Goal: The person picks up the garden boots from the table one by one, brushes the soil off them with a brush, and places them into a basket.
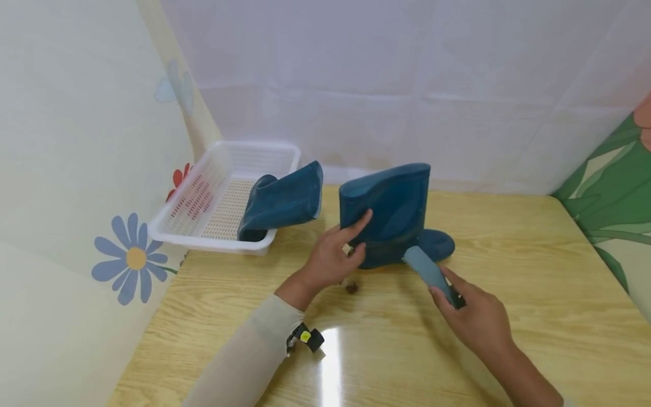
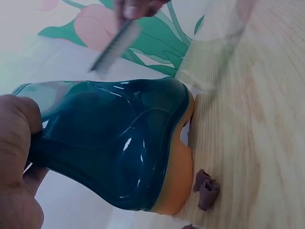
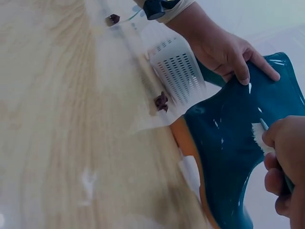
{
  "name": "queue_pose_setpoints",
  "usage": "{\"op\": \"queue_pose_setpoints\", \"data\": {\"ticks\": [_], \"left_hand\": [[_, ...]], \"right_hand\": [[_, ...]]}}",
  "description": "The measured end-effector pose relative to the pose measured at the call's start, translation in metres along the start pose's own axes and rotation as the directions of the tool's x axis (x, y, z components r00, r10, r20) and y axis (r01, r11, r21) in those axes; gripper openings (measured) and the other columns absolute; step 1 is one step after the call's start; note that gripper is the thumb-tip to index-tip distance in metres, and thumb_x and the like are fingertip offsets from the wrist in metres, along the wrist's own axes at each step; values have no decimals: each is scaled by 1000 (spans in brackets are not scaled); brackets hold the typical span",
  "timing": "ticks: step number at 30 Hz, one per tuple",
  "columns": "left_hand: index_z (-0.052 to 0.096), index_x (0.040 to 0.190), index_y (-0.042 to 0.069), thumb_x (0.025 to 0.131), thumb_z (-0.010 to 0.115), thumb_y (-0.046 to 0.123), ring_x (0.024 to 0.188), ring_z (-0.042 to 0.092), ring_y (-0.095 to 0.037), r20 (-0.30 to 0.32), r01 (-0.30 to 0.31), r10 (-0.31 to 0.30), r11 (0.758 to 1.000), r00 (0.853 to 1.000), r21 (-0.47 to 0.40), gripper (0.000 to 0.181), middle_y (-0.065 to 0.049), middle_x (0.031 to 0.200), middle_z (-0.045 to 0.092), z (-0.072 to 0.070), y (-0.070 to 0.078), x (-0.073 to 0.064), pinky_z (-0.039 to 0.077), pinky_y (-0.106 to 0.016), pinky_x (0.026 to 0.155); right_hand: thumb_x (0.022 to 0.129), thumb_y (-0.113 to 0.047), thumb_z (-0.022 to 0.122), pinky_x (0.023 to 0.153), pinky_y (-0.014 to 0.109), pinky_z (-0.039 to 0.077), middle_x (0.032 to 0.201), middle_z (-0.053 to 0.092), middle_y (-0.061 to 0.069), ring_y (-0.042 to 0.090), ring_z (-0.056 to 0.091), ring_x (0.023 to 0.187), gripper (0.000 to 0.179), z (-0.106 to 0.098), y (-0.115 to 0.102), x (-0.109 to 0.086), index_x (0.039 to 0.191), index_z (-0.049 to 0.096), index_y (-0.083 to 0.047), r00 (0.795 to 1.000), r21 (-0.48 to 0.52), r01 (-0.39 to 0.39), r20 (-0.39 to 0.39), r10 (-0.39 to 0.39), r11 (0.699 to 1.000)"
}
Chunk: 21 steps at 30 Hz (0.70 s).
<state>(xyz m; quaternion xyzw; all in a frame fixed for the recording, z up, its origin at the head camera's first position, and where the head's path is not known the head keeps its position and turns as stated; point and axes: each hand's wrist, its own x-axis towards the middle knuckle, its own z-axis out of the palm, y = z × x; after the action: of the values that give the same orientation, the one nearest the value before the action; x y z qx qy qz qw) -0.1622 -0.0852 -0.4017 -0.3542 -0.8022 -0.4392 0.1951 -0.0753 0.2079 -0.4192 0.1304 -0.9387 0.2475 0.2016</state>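
Note:
A dark teal rubber boot (image 1: 383, 209) with an orange sole (image 2: 174, 179) stands on the table, its toe pointing right in the head view. My left hand (image 1: 333, 254) grips the boot's shaft, with the thumb on the near side. My right hand (image 1: 480, 316) holds a brush (image 1: 426, 267) by its handle. White bristles (image 3: 259, 137) show in the right wrist view, in front of the boot's shaft. In the left wrist view the blurred brush (image 2: 114, 47) appears apart from the boot. The boot's far side is hidden.
A white plastic basket (image 1: 259, 245) stands at the back left. Inside it leans a second teal boot (image 1: 285, 195), its shaft jutting over the rim. Small dark brown lumps (image 3: 162, 101) lie on the wooden table (image 1: 534, 271) near the held boot. A pale cloth wall (image 1: 356, 135) rises behind.

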Motion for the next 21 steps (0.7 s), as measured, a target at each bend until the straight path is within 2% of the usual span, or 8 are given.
{"op": "queue_pose_setpoints", "data": {"ticks": [6,8,10,12,15,17,18,21], "left_hand": [[46,153,4,96,67,0,49,37,-5,-25,-1,2,997,1000,73,61,-3,69,45,0,1,4,40,-25,47],[43,154,3,96,67,0,50,39,-7,-37,8,-5,996,999,92,63,-7,72,54,0,2,5,40,-26,48],[41,155,3,96,67,-1,50,40,-9,-45,22,-17,994,999,103,65,-13,83,64,0,3,4,41,-27,49],[39,156,2,96,68,0,48,40,-10,-47,31,-26,994,999,109,66,-19,106,71,-1,4,4,41,-28,49],[38,155,-1,96,68,0,51,41,-11,-59,31,-24,993,998,117,66,-21,134,64,-1,7,4,44,-30,53],[38,155,-2,96,68,1,51,41,-11,-73,23,-14,993,997,116,66,-21,124,69,-2,10,5,44,-31,54],[38,155,-3,96,68,1,51,40,-11,-81,18,-9,993,997,118,66,-19,108,72,-3,11,5,44,-31,54],[38,155,-3,97,68,2,48,39,-10,-99,14,-4,995,995,96,66,-11,73,57,-4,15,6,41,-30,51]], "right_hand": [[92,-30,78,46,27,28,77,68,5,10,39,51,48,3,9,-13,133,69,-6,988,-30,-99,114,101,995],[92,-30,78,46,27,29,80,70,7,11,41,52,48,4,11,-15,133,69,-6,983,-29,-116,138,119,993],[93,-31,77,47,28,30,84,73,9,11,43,54,48,5,12,-17,134,68,-6,979,-29,-130,154,133,991],[93,-32,76,47,29,30,86,74,10,12,43,53,48,6,14,-19,134,68,-7,974,-25,-145,173,147,989],[93,-32,76,46,29,29,87,74,9,11,41,51,48,8,15,-21,134,69,-8,968,-17,-158,194,158,987],[93,-33,76,46,28,28,87,74,7,11,39,49,48,9,15,-22,134,68,-8,965,-14,-161,208,160,987],[93,-33,76,46,28,28,86,74,6,11,38,49,48,9,15,-22,134,69,-8,964,-12,-160,212,159,987],[93,-33,77,45,28,28,87,74,6,10,37,48,49,11,15,-23,134,69,-9,965,-12,-153,212,152,988]]}}
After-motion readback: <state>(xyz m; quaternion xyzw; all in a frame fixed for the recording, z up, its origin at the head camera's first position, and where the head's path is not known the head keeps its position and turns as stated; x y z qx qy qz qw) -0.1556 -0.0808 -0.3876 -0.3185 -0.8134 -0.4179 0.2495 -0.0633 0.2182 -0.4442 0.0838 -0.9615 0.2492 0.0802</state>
